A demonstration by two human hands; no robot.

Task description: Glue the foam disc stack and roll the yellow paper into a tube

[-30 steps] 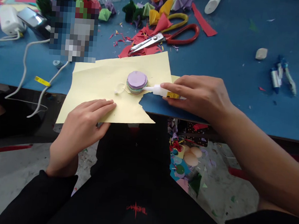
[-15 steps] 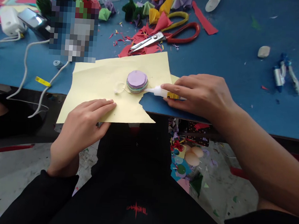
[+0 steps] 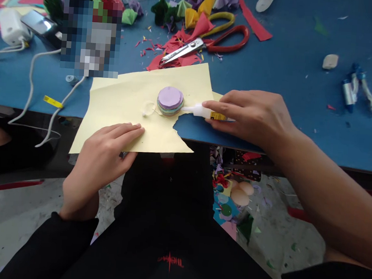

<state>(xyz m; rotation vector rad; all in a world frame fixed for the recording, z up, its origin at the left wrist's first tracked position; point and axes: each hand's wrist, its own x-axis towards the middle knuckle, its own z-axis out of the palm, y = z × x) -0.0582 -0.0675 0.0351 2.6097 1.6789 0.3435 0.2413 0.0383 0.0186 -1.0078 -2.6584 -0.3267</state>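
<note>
My left hand point(image 3: 109, 149) lies with its fingers stretched flat on the near left part of a pale yellow sheet of paper point(image 3: 119, 92). Its thumb shows just past the sheet's near edge. My right hand point(image 3: 258, 114) is closed around a small white glue bottle point(image 3: 200, 110) with a yellow label, held on its side. The bottle's thin nozzle points left, its tip at the lower right rim of a stack of round paper discs point(image 3: 170, 99), lilac on top. Whether the tip touches the stack, I cannot tell. A small clear ring-shaped piece point(image 3: 149, 109) lies left of the stack.
Red-handled scissors point(image 3: 199, 42) lie on red paper scraps behind the sheet. Folded paper flowers point(image 3: 194, 14) stand farther back. White cables point(image 3: 52, 117) hang over the table edge at left. A pale eraser-like lump point(image 3: 330, 61) and a blue-and-silver object point(image 3: 351, 89) lie right.
My right hand and the glue bottle have shifted very slightly to the right. My left hand, the sheet and the disc stack stay in place.
</note>
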